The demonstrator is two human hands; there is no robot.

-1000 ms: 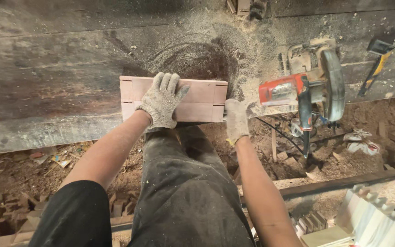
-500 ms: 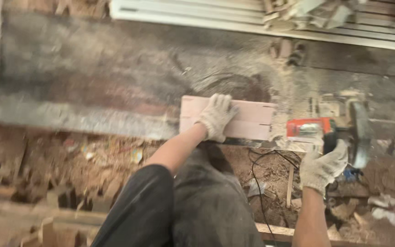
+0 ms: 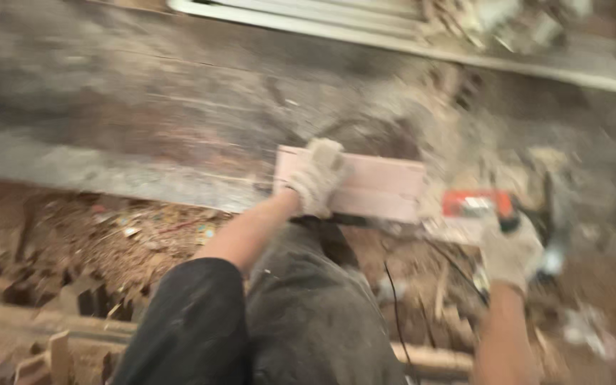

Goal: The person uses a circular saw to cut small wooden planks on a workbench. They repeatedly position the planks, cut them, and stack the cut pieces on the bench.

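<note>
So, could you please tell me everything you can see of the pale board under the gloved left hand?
The board is a pale pinkish-tan rectangle, apparently wood, with a faint line along its length. It lies flat, long side across the view, near the front edge of a dusty grey workbench. The gloved left hand presses on its left part, covering the near corner. Its right end sits close to a red power saw where the right hand rests. Motion blur hides finer detail.

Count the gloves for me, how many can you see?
2. One glove is on the left hand, pressing down on the pink board. The other glove is on the right hand, at the red saw. The picture is blurry.
</note>
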